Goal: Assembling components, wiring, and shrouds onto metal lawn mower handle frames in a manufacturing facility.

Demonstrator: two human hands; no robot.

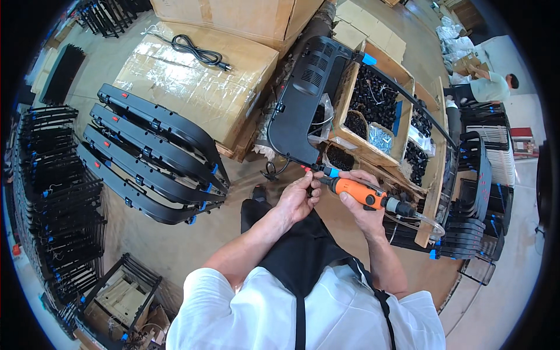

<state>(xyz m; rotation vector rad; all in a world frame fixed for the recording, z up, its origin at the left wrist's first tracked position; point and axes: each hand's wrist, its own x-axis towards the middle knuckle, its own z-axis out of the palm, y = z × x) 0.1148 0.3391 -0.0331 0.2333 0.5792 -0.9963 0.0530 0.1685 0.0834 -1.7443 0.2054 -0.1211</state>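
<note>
My right hand [366, 211] is wrapped round an orange power screwdriver [357, 192], its front end pointing left and a clear hose at its back end. Close to the tool's tip, my left hand [300, 197] has its fingers pinched together; what they hold, if anything, is too small to make out. Just beyond both hands lies a curved black plastic housing [294, 114] with vent slots, set on a long black frame with blue ends. A short dark cable [276, 170] loops down from its near end, beside my left hand.
Wooden bins [341, 125] of small black parts and screws stand right of the housing. Several curved black frames [157, 149] stand in a row at left. A coiled power cord [201, 52] rests on a cardboard box [248, 73]. Another person [490, 87] is at far right.
</note>
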